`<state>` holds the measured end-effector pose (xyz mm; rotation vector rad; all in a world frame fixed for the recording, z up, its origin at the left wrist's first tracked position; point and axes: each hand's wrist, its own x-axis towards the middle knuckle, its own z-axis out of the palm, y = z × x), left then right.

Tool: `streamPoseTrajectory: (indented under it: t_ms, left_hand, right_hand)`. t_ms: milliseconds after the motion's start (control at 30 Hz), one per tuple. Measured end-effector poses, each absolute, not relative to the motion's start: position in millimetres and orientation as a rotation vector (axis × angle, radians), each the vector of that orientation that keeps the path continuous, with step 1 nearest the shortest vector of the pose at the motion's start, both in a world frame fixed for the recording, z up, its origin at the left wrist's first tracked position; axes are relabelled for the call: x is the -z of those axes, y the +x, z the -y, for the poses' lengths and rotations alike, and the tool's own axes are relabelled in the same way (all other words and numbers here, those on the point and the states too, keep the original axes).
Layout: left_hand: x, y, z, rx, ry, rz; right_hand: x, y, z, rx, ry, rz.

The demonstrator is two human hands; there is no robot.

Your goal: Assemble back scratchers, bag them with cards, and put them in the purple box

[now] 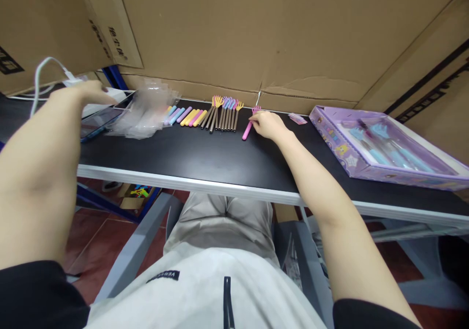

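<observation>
My right hand [269, 125] has its fingertips closed on a small pink back scratcher [247, 132], with its claw head pointing to the back of the table. Part of the shaft is hidden by the fingers. To its left lie claw heads on metal shafts [225, 116] in pink, yellow, blue and purple. Beside them is a row of loose coloured handles [189, 117]. My left hand [88, 93] is over a white box [116, 96] at the far left, fingers stretched out and partly hidden. Clear plastic bags [141, 114] are piled to its right.
A phone [100, 122] lies near the left hand, and a white cable [38, 77] loops behind that arm. A purple display box [340, 148] with blue-handled scratchers stands at the right. Small pink cards [297, 119] lie near it. Cardboard [278, 40] walls the back.
</observation>
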<state>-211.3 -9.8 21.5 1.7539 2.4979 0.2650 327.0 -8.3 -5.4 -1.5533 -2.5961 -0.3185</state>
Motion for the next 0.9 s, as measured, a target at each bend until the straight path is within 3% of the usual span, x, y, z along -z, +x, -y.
streamPoseTrajectory:
  t_ms: [100, 267, 400, 567, 700, 900]
  left_hand:
    - [-53, -136, 19, -0.244, 1.834, -2.591]
    - [-71, -12, 32, -0.555, 2.293, -2.134]
    - [-56, 67, 26, -0.629, 2.469, -1.781]
    - [-24, 141, 26, -0.323, 2.578, -1.776]
    - [-3, 162, 32, -0.134, 2.556, -1.827]
    - [14, 164, 29, -0.214, 2.511, -1.767]
  right_hand:
    - [4, 327, 9, 0.319, -1.606, 2.568]
    - [2, 329, 9, 0.289, -1.715, 2.507]
    - [2, 333, 7, 0.286, -1.829, 2.429]
    - [-1, 339, 7, 0.270, -1.908, 2.356]
    - [-1, 342, 6, 0.239, -1.930, 2.329]
    - [10, 347, -6, 0.191, -1.873, 2.324]
